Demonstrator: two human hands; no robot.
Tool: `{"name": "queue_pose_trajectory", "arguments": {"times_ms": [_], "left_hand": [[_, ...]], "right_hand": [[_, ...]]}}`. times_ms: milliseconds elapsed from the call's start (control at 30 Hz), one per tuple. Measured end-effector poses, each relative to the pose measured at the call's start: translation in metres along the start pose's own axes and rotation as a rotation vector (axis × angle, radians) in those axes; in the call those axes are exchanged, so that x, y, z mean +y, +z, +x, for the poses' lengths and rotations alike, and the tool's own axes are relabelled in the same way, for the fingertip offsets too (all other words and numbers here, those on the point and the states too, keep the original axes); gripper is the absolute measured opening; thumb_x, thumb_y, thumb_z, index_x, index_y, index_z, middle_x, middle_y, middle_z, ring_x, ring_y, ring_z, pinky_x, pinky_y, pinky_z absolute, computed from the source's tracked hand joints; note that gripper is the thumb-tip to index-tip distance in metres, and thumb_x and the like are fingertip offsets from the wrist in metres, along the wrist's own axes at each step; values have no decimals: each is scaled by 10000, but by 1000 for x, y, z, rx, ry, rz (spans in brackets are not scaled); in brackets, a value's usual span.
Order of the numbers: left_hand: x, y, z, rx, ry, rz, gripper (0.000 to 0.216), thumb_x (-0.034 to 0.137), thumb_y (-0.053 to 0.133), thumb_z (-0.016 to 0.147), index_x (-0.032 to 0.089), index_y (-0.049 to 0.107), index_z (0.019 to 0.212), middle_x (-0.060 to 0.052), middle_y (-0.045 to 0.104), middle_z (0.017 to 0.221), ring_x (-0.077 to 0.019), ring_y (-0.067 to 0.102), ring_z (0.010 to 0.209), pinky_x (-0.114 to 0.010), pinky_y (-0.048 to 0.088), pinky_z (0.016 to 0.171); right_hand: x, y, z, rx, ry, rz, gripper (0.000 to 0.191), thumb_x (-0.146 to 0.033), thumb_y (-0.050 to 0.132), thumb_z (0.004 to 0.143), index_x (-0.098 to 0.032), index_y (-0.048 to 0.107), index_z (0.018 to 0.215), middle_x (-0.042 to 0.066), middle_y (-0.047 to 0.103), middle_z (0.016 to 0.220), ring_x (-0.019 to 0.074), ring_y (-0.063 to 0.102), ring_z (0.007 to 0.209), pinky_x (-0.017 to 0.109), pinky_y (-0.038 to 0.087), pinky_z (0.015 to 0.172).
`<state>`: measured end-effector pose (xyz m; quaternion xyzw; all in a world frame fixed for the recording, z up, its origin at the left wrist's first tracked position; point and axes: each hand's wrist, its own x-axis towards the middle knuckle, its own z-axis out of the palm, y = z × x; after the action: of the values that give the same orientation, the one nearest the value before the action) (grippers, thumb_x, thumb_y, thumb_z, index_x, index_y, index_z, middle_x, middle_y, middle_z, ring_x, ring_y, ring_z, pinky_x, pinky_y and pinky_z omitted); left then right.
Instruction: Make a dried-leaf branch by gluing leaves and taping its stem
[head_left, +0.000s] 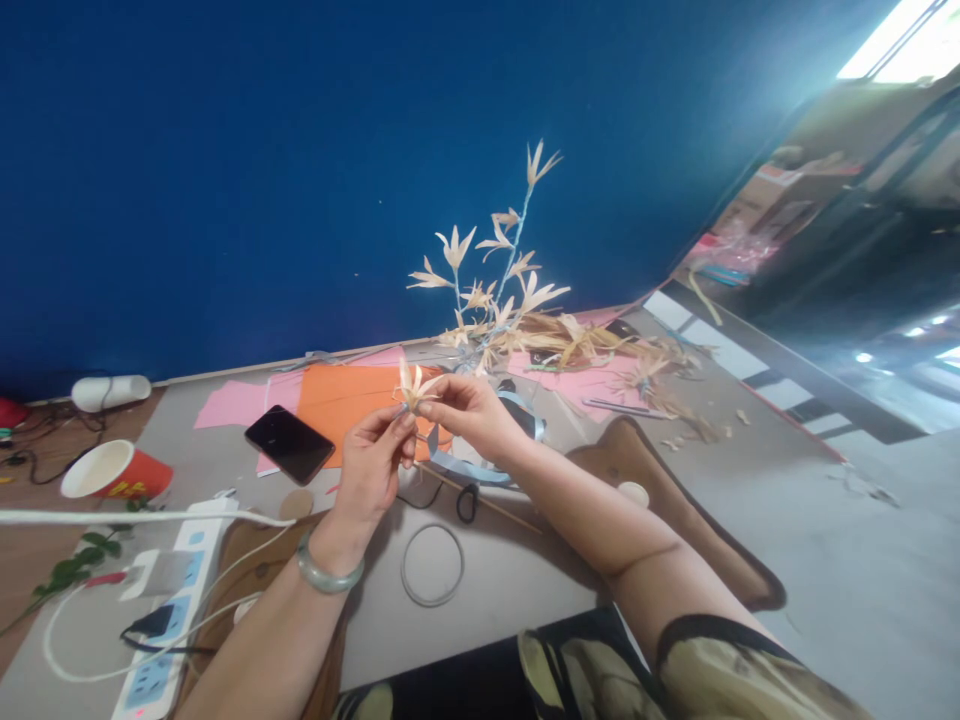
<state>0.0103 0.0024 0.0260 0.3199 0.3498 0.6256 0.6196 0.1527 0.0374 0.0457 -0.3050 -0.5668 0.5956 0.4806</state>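
A pale, dried-husk flower point(412, 385) with pointed petals is pinched at its base between my two hands over the table. My left hand point(379, 460) grips it from below with thumb and fingertips. From the other side, my right hand point(476, 418) is closed on the same base, its fingertips almost meeting the left ones. A pale blue ribbon point(469, 468) hangs and curls under the right hand. Behind the hands stands a branch with similar flowers point(514, 265) on blue-wrapped stems. What lies between the fingertips is partly hidden.
Orange paper point(330, 400), a black phone point(290, 443) and dried husks point(574, 340) lie around the hands. A wire ring point(433, 565) rests in front. At left are a power strip point(161, 640) with cables and a tipped paper cup point(120, 470). A blue wall point(300, 180) bounds the back.
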Motion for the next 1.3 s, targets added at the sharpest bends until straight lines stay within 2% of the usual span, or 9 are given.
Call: {"name": "queue_pose_trajectory", "arguments": {"times_ms": [400,567,667,767,833,900,1033,1133,1300], "left_hand": [[-1,-1,1,-15,-6,-8,160,242,791,685,147,701,778,42,543,522,-33,454,427,-136,340,384],[12,-9,12,82,-70,-140,166,158,782,659,137,631,724,55,527,559,-7,433,414,-94,284,337],[23,-18,21,94,-162,-266,133,125,722,725,126,589,714,42,546,627,16,421,417,-69,270,325],[29,-25,27,108,-200,-317,104,119,664,795,127,579,737,43,537,637,21,424,422,-56,287,332],[29,-27,29,126,-190,-325,122,114,638,820,127,565,723,43,539,634,23,422,417,-53,283,329],[29,-28,30,140,-184,-332,136,108,618,833,127,557,714,40,546,629,21,431,418,-52,288,332],[28,-30,32,171,-183,-345,127,105,620,832,131,562,722,40,557,616,14,440,412,-58,295,331],[28,-32,34,183,-172,-346,123,105,615,835,134,564,727,43,562,608,12,439,406,-61,293,329],[28,-31,34,178,-175,-317,142,102,617,832,138,543,716,50,552,594,13,439,406,-57,285,333]], "right_hand": [[1,1,1,8,14,-29,271,-377,754,725,-153,602,744,3,630,721,70,535,547,193,426,469],[-34,-10,-15,-72,-5,-332,232,-318,604,842,-147,688,974,0,640,678,55,499,478,186,396,449],[-62,-20,-28,-67,-57,-492,243,-287,506,894,-142,698,923,36,695,780,48,495,475,193,402,466],[-74,-35,-37,-79,-39,-666,246,-297,507,887,-141,697,874,38,706,779,59,486,454,206,386,460],[-69,-50,-39,-54,14,-856,244,-294,523,872,-139,696,795,33,689,707,76,492,469,217,382,489],[-58,-70,-41,51,93,-1108,187,-260,573,827,-140,682,733,42,679,686,112,551,570,227,391,555],[-32,-114,-48,185,441,-1604,156,-283,635,767,-140,694,785,105,699,803,209,619,774,273,399,657],[-20,-135,-56,151,591,-1625,247,-273,653,744,-125,711,933,136,705,929,239,630,874,283,417,713],[-7,-133,-56,-42,541,-1482,303,-265,635,770,-178,701,1053,44,718,926,153,637,804,212,424,681]]}}
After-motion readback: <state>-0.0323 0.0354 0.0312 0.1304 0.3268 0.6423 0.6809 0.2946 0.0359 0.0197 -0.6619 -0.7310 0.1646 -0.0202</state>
